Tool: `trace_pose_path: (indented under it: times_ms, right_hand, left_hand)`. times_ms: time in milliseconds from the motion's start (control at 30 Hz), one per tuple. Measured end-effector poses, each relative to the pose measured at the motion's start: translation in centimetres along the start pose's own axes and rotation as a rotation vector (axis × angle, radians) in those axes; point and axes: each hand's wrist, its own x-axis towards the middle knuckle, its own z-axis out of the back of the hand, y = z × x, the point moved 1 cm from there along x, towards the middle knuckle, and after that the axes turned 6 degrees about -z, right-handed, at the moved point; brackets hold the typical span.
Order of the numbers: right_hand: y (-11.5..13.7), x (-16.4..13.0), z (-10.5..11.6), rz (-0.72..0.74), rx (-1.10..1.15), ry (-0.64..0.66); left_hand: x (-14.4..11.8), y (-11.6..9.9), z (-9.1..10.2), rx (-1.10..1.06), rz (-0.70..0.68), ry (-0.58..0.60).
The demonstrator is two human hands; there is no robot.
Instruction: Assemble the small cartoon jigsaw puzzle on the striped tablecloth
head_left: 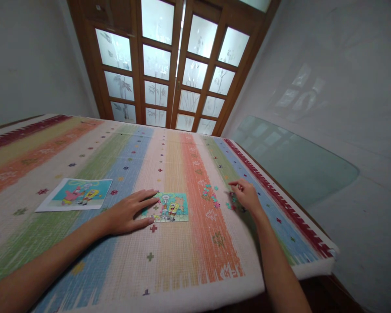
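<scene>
A small, partly assembled cartoon jigsaw puzzle lies on the striped tablecloth. My left hand rests flat beside it, fingers spread and touching its left edge. Several loose puzzle pieces are scattered to the right of the puzzle. My right hand hovers over the pieces at the far right, fingers curled together at the tips; whether a piece is pinched between them cannot be made out.
A printed reference picture of the same cartoon lies at the left. The table's right edge runs close to my right hand. A glass sheet leans against the wall. Wooden glazed doors stand behind the table.
</scene>
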Motion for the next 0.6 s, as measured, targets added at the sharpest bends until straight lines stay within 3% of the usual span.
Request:
trace_pose_path:
  times_ms: [200,400,600]
  right_hand:
    - [-2.3,0.0,2.0,-0.124,0.001,-0.058]
    - [-2.8,-0.4,1.0,-0.148,-0.057,0.198]
    - [-2.8,-0.3,0.6,-0.161,-0.020,0.216]
  left_hand:
    - [0.0,0.0,0.0,0.019,-0.003,0.018]
    - [0.0,0.1,0.0,0.005,0.001,0.009]
    - [0.0,0.1,0.0,0.006,-0.004,0.009]
